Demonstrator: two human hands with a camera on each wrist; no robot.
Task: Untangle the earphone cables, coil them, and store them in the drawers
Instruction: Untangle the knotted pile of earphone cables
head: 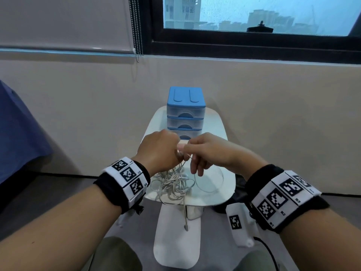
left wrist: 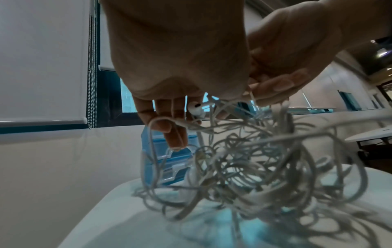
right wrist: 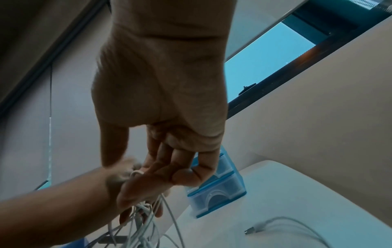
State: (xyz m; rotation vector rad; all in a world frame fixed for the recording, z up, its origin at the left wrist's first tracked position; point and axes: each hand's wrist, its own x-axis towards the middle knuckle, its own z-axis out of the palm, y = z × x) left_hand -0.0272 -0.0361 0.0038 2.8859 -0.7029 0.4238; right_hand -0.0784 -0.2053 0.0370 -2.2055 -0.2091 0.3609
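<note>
A tangle of white earphone cables [head: 173, 184] lies on the near half of a small white table [head: 220, 133]. My left hand [head: 164, 147] hovers just above it, fingers curled round a bunch of strands lifted from the heap. An earbud [left wrist: 196, 110] shows under those fingers in the left wrist view. My right hand [head: 192, 153] meets the left and pinches one strand between thumb and forefinger. One cable end with a plug [head: 185, 225] dangles off the table's front edge. The blue three-drawer unit [head: 185, 106] stands behind the hands, all drawers closed.
A loose cable loop [head: 211, 184] and a metal plug [right wrist: 250, 232] lie on the table to the right of the tangle. Blue fabric [head: 19, 133] sits at far left. A bead chain [head: 136, 26] hangs by the window. The white table base [head: 177, 241] stands between my knees.
</note>
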